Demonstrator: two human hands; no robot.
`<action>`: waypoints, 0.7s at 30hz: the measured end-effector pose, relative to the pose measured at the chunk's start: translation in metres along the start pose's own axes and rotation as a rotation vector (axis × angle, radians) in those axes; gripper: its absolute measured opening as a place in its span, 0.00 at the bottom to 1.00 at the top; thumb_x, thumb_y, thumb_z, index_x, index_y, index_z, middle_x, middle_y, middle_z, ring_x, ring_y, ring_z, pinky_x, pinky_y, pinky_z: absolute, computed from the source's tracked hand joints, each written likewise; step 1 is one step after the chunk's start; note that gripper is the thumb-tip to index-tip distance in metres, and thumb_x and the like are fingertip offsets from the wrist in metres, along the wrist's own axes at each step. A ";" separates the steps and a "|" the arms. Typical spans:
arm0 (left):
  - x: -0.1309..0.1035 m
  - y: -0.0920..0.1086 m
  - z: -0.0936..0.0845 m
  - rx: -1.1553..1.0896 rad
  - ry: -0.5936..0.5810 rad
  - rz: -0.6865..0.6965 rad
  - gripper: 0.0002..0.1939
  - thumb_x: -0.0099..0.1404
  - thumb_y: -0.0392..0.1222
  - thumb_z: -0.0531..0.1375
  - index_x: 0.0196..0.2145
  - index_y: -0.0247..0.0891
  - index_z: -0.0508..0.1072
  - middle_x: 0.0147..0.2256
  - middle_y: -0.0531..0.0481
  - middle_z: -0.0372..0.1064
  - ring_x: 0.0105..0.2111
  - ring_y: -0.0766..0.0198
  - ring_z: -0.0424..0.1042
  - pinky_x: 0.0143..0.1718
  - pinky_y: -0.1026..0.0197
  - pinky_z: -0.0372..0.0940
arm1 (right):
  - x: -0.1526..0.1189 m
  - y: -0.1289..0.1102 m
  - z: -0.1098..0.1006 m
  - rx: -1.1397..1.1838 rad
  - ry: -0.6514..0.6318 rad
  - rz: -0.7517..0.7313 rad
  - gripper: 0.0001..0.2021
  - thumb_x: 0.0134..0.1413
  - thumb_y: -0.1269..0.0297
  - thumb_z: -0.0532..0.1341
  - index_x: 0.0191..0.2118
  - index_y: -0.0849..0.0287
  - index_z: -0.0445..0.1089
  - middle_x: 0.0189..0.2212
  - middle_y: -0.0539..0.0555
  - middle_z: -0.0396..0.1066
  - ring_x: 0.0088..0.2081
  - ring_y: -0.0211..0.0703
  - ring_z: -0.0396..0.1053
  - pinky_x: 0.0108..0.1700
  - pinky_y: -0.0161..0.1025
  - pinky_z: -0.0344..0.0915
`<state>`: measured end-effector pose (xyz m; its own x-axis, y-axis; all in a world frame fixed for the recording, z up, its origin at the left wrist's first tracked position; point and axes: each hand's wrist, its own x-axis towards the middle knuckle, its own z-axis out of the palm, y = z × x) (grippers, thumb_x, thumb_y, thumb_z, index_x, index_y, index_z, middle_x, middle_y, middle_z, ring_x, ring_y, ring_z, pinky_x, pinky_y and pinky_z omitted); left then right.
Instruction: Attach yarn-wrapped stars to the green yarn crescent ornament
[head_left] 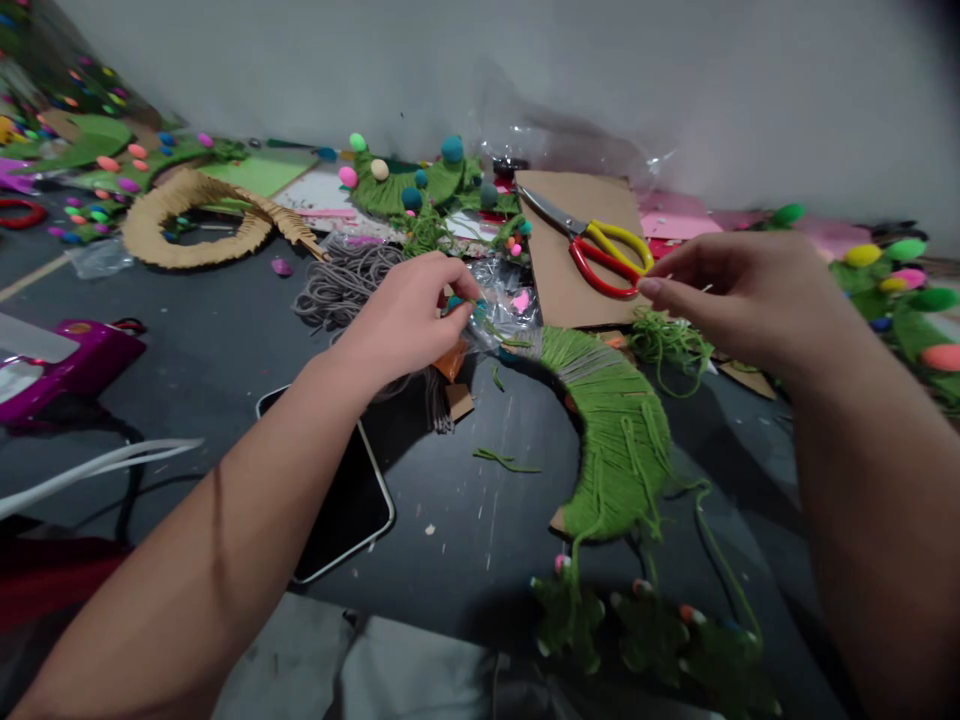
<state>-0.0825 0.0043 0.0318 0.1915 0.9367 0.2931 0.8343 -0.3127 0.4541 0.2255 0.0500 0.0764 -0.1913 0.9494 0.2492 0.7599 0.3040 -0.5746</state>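
My left hand is closed in a pinch above the table, near a teal piece and green yarn snippets; what its fingertips hold is hidden. My right hand has its thumb and fingers drawn together at the handle ends of the scissors, which have one red and one yellow handle. The scissors rest on a cardboard piece. Between my hands lies a curved form wrapped in green yarn, with a grey band near its upper end and bare cardboard at its lower tip. Loose strands trail from it.
Grey cord lies bundled left of centre, beside a cardboard ring. A phone is under my left forearm. A purple glue gun sits at the left. Green pieces with pompoms line the back; others hang at the front edge.
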 end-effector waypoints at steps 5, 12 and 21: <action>0.001 -0.006 -0.004 0.023 -0.078 0.006 0.10 0.62 0.34 0.60 0.40 0.40 0.79 0.44 0.45 0.76 0.40 0.57 0.74 0.41 0.54 0.68 | 0.000 0.009 0.000 -0.018 -0.038 -0.100 0.14 0.58 0.61 0.70 0.23 0.59 0.73 0.15 0.45 0.62 0.18 0.31 0.52 0.25 0.39 0.47; 0.001 -0.003 -0.006 0.101 -0.134 -0.040 0.15 0.56 0.28 0.58 0.37 0.38 0.80 0.42 0.44 0.73 0.39 0.55 0.72 0.39 0.53 0.64 | -0.002 0.006 0.010 -0.036 -0.212 -0.196 0.17 0.57 0.49 0.65 0.31 0.60 0.77 0.29 0.56 0.75 0.30 0.41 0.66 0.33 0.41 0.59; -0.001 0.002 0.007 0.003 -0.156 0.132 0.13 0.66 0.36 0.59 0.45 0.38 0.81 0.47 0.44 0.75 0.48 0.51 0.74 0.52 0.48 0.68 | -0.007 0.003 0.033 0.020 -0.305 -0.436 0.15 0.67 0.52 0.61 0.43 0.55 0.82 0.38 0.58 0.77 0.40 0.48 0.74 0.48 0.50 0.71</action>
<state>-0.0770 0.0036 0.0267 0.3771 0.9006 0.2160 0.7978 -0.4343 0.4182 0.2084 0.0467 0.0471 -0.6611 0.7135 0.2322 0.5579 0.6744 -0.4837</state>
